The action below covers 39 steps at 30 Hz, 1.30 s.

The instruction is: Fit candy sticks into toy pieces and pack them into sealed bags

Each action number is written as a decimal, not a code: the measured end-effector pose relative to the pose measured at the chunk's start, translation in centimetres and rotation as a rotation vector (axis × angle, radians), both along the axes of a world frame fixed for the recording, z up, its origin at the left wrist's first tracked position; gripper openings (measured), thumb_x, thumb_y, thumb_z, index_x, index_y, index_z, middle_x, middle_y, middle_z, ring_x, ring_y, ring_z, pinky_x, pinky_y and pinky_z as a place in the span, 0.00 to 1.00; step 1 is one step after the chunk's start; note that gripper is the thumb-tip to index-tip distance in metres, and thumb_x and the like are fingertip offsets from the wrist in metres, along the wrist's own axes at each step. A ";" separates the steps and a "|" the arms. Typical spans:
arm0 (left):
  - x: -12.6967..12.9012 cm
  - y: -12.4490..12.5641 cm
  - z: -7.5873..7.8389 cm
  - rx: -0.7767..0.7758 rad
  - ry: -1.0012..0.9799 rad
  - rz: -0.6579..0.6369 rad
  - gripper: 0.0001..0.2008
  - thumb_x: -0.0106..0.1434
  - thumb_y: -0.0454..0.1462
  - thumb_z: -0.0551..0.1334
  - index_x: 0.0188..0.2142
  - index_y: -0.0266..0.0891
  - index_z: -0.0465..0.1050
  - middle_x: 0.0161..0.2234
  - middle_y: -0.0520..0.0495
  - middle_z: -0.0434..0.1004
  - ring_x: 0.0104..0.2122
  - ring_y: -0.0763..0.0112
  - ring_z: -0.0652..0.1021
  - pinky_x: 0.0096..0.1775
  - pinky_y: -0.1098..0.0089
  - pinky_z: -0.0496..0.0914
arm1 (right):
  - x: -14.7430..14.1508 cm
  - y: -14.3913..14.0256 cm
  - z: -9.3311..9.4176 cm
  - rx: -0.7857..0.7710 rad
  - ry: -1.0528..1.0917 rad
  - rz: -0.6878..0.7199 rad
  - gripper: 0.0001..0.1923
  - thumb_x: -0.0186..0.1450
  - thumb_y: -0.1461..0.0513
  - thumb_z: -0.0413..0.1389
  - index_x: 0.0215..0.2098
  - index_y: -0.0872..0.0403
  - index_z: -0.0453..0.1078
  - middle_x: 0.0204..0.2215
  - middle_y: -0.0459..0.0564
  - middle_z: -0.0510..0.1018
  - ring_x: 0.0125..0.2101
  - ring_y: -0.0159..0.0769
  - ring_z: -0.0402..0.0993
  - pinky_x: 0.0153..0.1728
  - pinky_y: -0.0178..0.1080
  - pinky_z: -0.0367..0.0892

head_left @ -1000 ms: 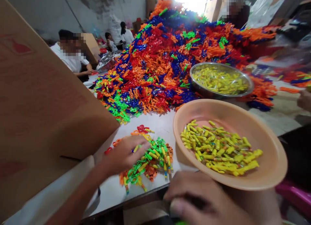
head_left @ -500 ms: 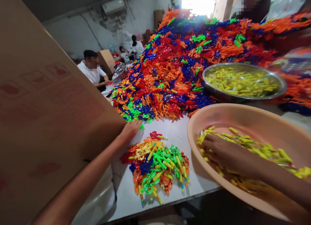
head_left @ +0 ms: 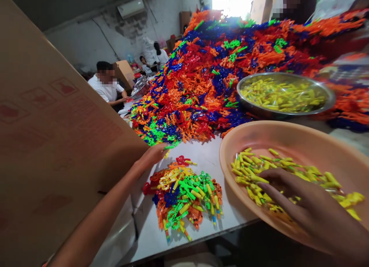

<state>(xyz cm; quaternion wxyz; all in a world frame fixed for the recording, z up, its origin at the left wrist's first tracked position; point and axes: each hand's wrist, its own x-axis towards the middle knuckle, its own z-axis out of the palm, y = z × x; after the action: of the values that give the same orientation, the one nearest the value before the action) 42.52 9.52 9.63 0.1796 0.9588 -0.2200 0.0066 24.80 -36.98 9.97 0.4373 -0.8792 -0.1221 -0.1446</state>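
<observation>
My left hand (head_left: 151, 156) reaches to the near edge of a huge heap of coloured plastic parts (head_left: 219, 70), its fingertips at the green pieces there; whether it grips one is unclear. My right hand (head_left: 300, 199) lies in the peach plastic basin (head_left: 288, 134), fingers spread over the yellow plastic tubes (head_left: 259, 167) inside. A small pile of assembled multicoloured pieces (head_left: 184, 196) sits on the white table (head_left: 207, 155) between my hands.
A big cardboard box (head_left: 52, 144) fills the left side. A steel bowl of yellow tubes (head_left: 284, 94) stands behind the basin. Other people sit at the far left (head_left: 108, 88) and behind the heap.
My right hand slid back toward me across the yellow tubes in the basin. My left hand stayed at the edge of the heap, after leaving the small pile a second ago.
</observation>
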 end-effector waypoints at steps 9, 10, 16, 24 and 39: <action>-17.2 -13.8 1.0 -1.466 0.463 0.385 0.20 0.67 0.54 0.77 0.45 0.41 0.84 0.42 0.41 0.88 0.46 0.52 0.88 0.50 0.55 0.83 | -7.2 6.8 1.2 0.461 0.141 -0.071 0.11 0.77 0.51 0.66 0.52 0.44 0.87 0.40 0.47 0.91 0.27 0.32 0.85 0.27 0.27 0.78; -18.7 -15.2 0.7 -1.509 0.466 0.453 0.20 0.65 0.53 0.79 0.43 0.41 0.85 0.42 0.42 0.89 0.47 0.52 0.88 0.51 0.57 0.82 | -7.7 7.2 0.9 0.461 0.127 -0.079 0.10 0.77 0.53 0.67 0.51 0.44 0.88 0.40 0.47 0.91 0.27 0.31 0.84 0.27 0.27 0.78; -23.4 -20.3 -0.9 -1.518 0.475 0.617 0.24 0.58 0.51 0.85 0.46 0.41 0.87 0.43 0.43 0.91 0.44 0.61 0.88 0.49 0.66 0.82 | -10.1 7.7 -0.8 0.393 0.101 -0.058 0.08 0.78 0.57 0.65 0.50 0.47 0.88 0.39 0.48 0.91 0.36 0.36 0.90 0.41 0.29 0.83; -25.3 -21.5 -0.9 -1.650 0.535 0.730 0.26 0.56 0.54 0.85 0.44 0.41 0.85 0.41 0.41 0.92 0.44 0.53 0.91 0.54 0.56 0.85 | -10.5 9.2 -1.3 0.359 -0.012 0.000 0.09 0.76 0.66 0.63 0.52 0.51 0.84 0.34 0.46 0.87 0.29 0.31 0.84 0.33 0.27 0.78; -28.0 -21.3 -1.9 -1.294 0.350 0.539 0.24 0.76 0.56 0.70 0.62 0.46 0.83 0.54 0.37 0.90 0.60 0.48 0.85 0.62 0.58 0.81 | -10.8 10.1 -0.7 0.183 -0.105 -0.005 0.14 0.77 0.68 0.61 0.58 0.52 0.80 0.34 0.47 0.85 0.31 0.33 0.85 0.37 0.30 0.81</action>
<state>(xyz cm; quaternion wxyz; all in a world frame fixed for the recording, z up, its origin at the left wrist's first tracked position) 14.50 -11.78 7.75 0.7360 0.6684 0.1043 0.0258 13.99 -26.88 9.30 0.5082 -0.8272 -0.1289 -0.2023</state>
